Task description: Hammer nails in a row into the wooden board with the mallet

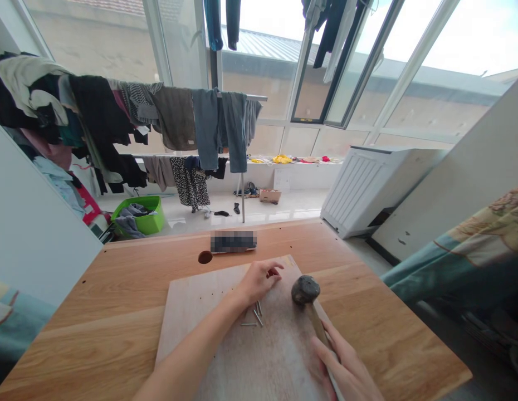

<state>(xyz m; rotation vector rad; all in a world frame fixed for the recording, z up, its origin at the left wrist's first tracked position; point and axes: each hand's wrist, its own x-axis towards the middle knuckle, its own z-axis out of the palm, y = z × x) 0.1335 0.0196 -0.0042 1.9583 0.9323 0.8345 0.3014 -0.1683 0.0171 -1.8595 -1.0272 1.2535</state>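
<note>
My right hand (340, 359) is closed around the wooden handle of a hammer (307, 291) with a dark, rounded head. The head is over the right part of a pale wooden board (200, 340). My left hand (261, 278) rests near the board's far edge with its fingers curled in. Whatever they pinch, if anything, is too small to make out. Several loose nails (258, 317) lie on the board just below my left wrist. Small dark holes or marks dot the board's left part.
The board lies on a wooden table (117, 301) with a round hole (205, 257). Behind it is a dark, blurred-out object (233, 241). Beyond stand a clothes rack with laundry (175, 117), a green basin (150, 217) and a white cabinet (359, 189). A curtain (463, 250) hangs at right.
</note>
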